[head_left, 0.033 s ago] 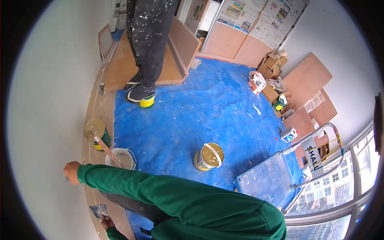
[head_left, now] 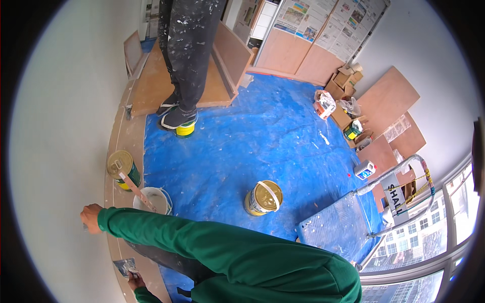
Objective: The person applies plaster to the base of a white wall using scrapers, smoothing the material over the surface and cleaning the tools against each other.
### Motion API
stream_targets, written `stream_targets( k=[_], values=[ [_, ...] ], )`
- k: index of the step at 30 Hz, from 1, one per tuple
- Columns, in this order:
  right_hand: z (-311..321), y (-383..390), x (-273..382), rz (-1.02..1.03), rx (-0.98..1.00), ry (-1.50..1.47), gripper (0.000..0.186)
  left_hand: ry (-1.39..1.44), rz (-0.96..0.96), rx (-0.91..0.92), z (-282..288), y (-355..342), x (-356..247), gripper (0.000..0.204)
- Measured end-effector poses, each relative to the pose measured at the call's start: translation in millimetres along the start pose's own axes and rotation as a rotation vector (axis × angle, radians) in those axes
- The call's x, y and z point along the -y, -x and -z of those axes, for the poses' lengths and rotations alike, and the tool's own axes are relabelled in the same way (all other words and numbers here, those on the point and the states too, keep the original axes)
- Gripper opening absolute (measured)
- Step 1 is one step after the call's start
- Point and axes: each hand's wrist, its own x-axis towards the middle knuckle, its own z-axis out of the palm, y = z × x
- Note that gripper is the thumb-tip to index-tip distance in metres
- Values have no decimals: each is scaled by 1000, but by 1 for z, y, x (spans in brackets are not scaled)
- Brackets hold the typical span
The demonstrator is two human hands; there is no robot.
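My right hand (head_left: 91, 218) is closed at the white wall (head_left: 55, 177) on the left, at the end of an outstretched green sleeve. A small grey blade (head_left: 85, 228) shows just under its fingers, flat to the wall; the rest of that tool is hidden. Lower down, my left hand (head_left: 135, 281) grips a putty knife (head_left: 125, 267) with a wide grey blade smeared with pale putty. Above my right forearm stands an open white bucket (head_left: 160, 198) with a flat wooden stick (head_left: 137, 191) leaning across its rim. Next to it is a lidded green can (head_left: 121, 169).
Blue sheeting (head_left: 227, 146) covers the floor. A lidded bucket (head_left: 264, 197) stands mid-floor. Another person's paint-spattered legs (head_left: 188, 55) rise at the far left, a foot on a yellow-green can (head_left: 185, 130). A folding platform (head_left: 333, 222), boards (head_left: 391, 98) and boxes (head_left: 344, 80) line the right.
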Motion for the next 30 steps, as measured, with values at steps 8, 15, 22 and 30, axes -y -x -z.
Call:
stream_targets(
  k=[8,15,22,30],
  values=[
    [8,7,6,-18,25,-35,17,63,57,-56,-1,12,1,22],
    [5,4,6,-10,-22,-40,17,19,-5,-44,7,10,1,24],
    [1,4,1,-30,-27,-18,16,22,20,-80,-2,12,3,22],
    [7,5,4,-24,-2,-17,18,32,22,-68,-3,13,3,20]
  ],
)
